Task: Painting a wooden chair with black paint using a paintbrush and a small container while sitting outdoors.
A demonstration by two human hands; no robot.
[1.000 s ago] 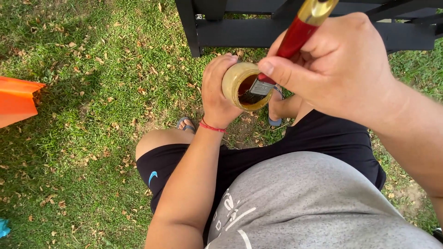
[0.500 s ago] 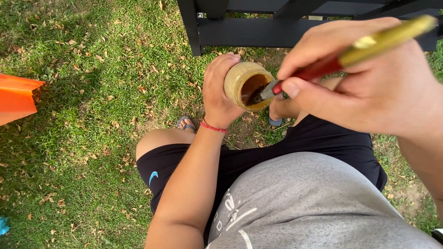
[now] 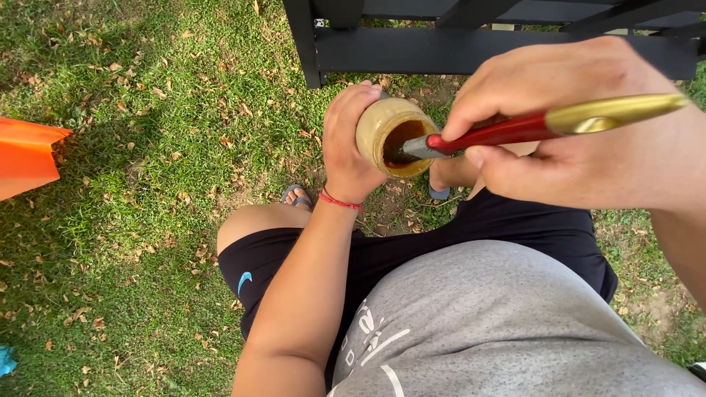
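My left hand (image 3: 351, 147) grips a small glass jar (image 3: 382, 121) smeared with tan paint, its mouth tilted towards me, brown liquid inside. My right hand (image 3: 581, 140) holds a paintbrush (image 3: 515, 131) with a red and gold handle and a metal ferrule. The brush tip is dipped into the jar's mouth. A red string bracelet circles my left wrist. I am seated, in black shorts and a grey shirt, above grass.
A black wooden frame (image 3: 456, 44) stands on the grass just beyond the jar. An orange object (image 3: 26, 154) lies at the left edge. A blue scrap (image 3: 6, 360) shows at the lower left. My sandalled feet rest under the jar. Dry leaves dot the lawn.
The brush handle has swung from upright down to nearly level, pointing right. Its tip stays in the jar. My left hand and the jar have hardly moved.
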